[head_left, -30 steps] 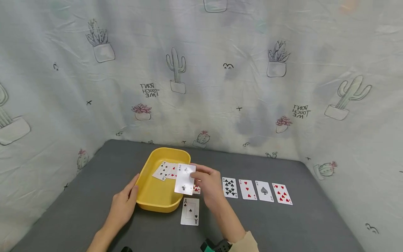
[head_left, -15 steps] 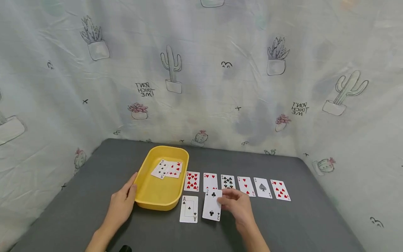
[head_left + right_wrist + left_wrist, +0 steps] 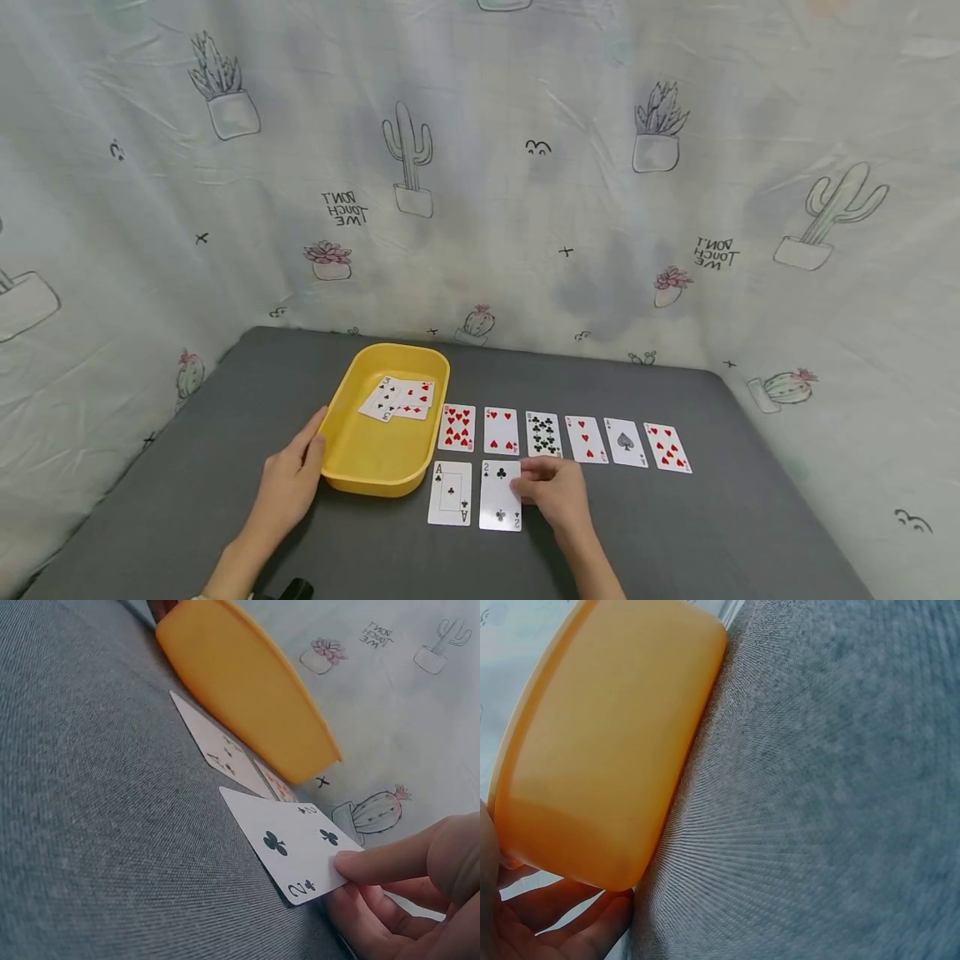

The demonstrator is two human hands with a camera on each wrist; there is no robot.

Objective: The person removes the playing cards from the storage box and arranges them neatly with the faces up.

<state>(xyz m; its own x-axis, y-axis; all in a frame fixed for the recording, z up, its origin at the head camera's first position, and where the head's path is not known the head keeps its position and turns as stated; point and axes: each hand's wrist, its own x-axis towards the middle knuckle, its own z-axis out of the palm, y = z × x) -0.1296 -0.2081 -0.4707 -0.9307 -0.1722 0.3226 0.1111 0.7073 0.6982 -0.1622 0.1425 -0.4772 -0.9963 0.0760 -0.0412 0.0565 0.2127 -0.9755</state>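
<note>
My right hand (image 3: 557, 493) pinches the right edge of a two of clubs playing card (image 3: 497, 508), thumb on its face. In the head view this card lies at or just above the table, beside an ace of clubs (image 3: 457, 515); the right wrist view shows it slightly tilted. At the left, my left hand (image 3: 288, 483) holds the side of a yellow plastic tray (image 3: 375, 458). The left wrist view shows its fingers (image 3: 604, 930) against the tray's outer wall. Inside the tray lie a three of clubs (image 3: 378, 400) and overlapping red-suit cards (image 3: 414, 395).
Behind the two of clubs runs a row of face-up cards, including a four of hearts (image 3: 501, 421), an ace of spades (image 3: 626, 443) and a seven of hearts (image 3: 667, 448). The grey table (image 3: 697, 542) meets a cactus-print curtain (image 3: 480, 208) at the back.
My right hand has carried the two of clubs from over the tray's right side rightward and down, beside the ace of clubs. My left hand has stayed on the tray.
</note>
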